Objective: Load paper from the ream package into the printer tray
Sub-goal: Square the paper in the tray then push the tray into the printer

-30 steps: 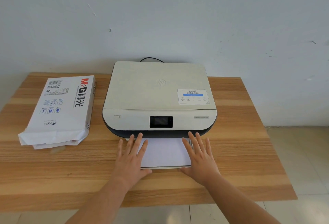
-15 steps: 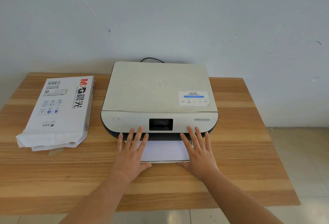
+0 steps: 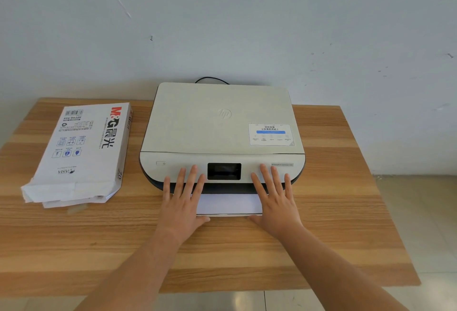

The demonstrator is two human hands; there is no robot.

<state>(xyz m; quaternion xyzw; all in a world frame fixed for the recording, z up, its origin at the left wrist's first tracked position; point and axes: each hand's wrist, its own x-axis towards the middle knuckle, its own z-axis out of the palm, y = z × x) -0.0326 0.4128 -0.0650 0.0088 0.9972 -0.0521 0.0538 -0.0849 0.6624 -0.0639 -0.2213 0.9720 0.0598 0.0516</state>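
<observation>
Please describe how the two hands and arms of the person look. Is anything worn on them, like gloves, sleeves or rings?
Both the left hand and the right hand are bare, with no gloves. No ring, watch or bracelet shows on either one. The forearms are bare too, and no sleeve shows as far as the bottom edge of the picture. The fingernails look short and unpainted.

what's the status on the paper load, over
Left hand and right hand open, flat on paper tray. Tray part-way into printer. Nothing blocking.
</observation>
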